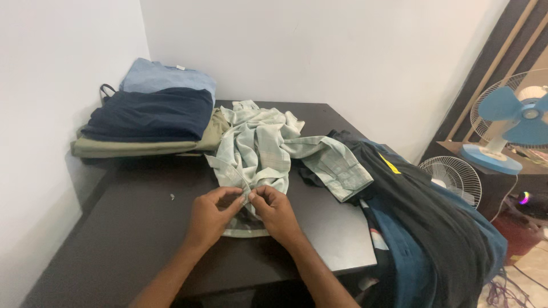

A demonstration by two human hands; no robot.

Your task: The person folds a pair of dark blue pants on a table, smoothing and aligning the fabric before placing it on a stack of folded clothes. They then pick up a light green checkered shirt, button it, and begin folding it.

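While both hands, left hand (pixel 212 218) & right hand (pixel 274 212), pinch 1 pale green shirt (pixel 260 149) w/ closed fingers at frame centre, 3 folded garments (pixel 149 117) sit upper left on tabletop (pixel 137 228).

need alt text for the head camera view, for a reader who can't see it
A person's left hand and right hand pinch the edge of a crumpled pale green checked shirt on a dark table. A folded stack of blue, navy and olive clothes sits at the back left, with a heap of dark unfolded clothes on the right.
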